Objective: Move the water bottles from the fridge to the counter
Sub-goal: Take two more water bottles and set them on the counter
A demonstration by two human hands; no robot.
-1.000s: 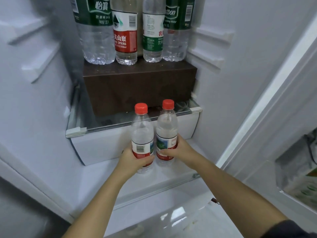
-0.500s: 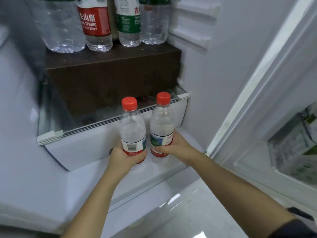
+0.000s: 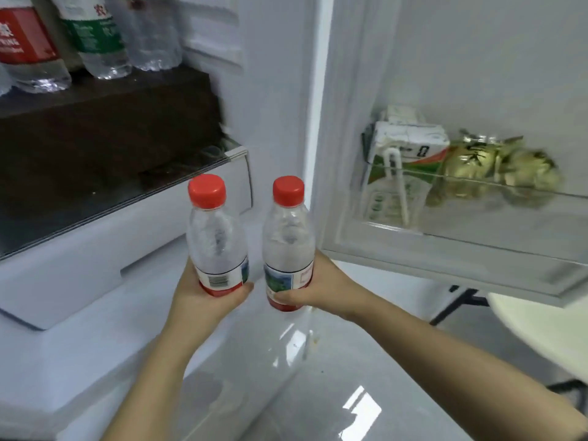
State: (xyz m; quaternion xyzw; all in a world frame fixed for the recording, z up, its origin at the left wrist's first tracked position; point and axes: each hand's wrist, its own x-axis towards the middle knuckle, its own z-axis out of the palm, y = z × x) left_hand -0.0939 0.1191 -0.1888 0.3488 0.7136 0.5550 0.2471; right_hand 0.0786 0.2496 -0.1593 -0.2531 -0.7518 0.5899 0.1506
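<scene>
Two small clear water bottles with red caps are held upright, side by side, in front of the open fridge. My left hand (image 3: 203, 297) grips the left bottle (image 3: 216, 240) around its lower label. My right hand (image 3: 321, 288) grips the right bottle (image 3: 288, 240) the same way. Both bottles are off the fridge floor (image 3: 105, 319), just outside its front edge. Several larger water bottles (image 3: 98, 43) with green and red labels stand on a dark brown box (image 3: 105, 122) at the upper left.
The fridge door (image 3: 477, 74) stands open on the right; its shelf (image 3: 461, 246) holds a carton (image 3: 404, 151) and gold-wrapped packs (image 3: 496, 167). A white drawer (image 3: 79, 259) sits under a glass shelf. A pale round tabletop (image 3: 547, 332) shows lower right. Glossy floor lies below.
Both hands have lifted the two bottles and drawn them out of the fridge toward me and rightward. The view has swung right, bringing the door shelf into sight.
</scene>
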